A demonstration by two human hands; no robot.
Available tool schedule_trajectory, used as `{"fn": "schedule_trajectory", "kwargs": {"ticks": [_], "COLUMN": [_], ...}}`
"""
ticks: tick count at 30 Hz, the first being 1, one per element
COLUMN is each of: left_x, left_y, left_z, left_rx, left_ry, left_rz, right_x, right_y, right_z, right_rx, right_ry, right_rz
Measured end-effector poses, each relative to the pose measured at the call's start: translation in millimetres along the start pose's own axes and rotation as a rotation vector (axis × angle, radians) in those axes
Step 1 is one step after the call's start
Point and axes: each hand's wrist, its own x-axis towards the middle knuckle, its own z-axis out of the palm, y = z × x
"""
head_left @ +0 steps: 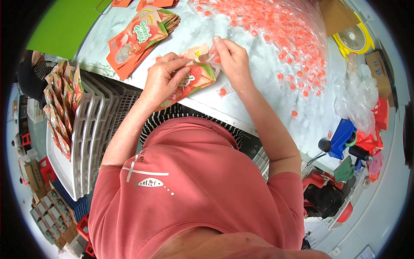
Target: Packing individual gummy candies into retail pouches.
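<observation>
My left hand (166,77) grips a red-and-green pouch (196,82) above the near edge of a white table (258,97), thumb pressed on the printed face, the other fingers along its left side. The pouch slants from near left to far right along its long axis, with a pale tan strip at the far end. My right hand (233,64) is the nearer to that far end: the pouch lies to the near left of its fingertips, almost touching. Those fingers are bunched together, and a red piece in clear film (217,59) shows beside them; whether they pinch it, I cannot tell.

The pouch is smooth, glossy film, creased at its right corner where a green edge folds. A loose wrapped piece (223,91), a rounded red centre in a crinkled square of clear film, lies just right of the pouch. Far right, a heap of similar pieces (284,26) spreads glinting across the table. Far left, a stack of flat pouches (136,39) lies fanned, orange ends toward me. Left of my arm, more pouches (64,103), crumpled and shiny, stand on a stack of ribbed, pale plastic crates (88,112).
</observation>
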Motion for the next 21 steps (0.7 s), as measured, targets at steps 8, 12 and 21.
{"fn": "schedule_trajectory", "kwargs": {"ticks": [8, 12, 21], "left_x": [-2.3, -6.2, -7.6], "left_y": [0.9, -1.8, -0.8], "left_z": [-1.8, -2.6, -3.5], "left_rx": [0.009, -0.035, 0.008], "left_ry": [0.018, 0.047, 0.012], "left_rz": [0.037, 0.033, -0.011], "right_x": [-0.9, -0.8, -8.9], "right_y": [6.0, 13.2, 11.7], "right_z": [17.2, 18.0, 14.8], "right_rx": [-0.342, -0.447, -0.340], "right_ry": [0.195, 0.224, 0.167], "right_rz": [-0.299, -0.425, -0.359]}}
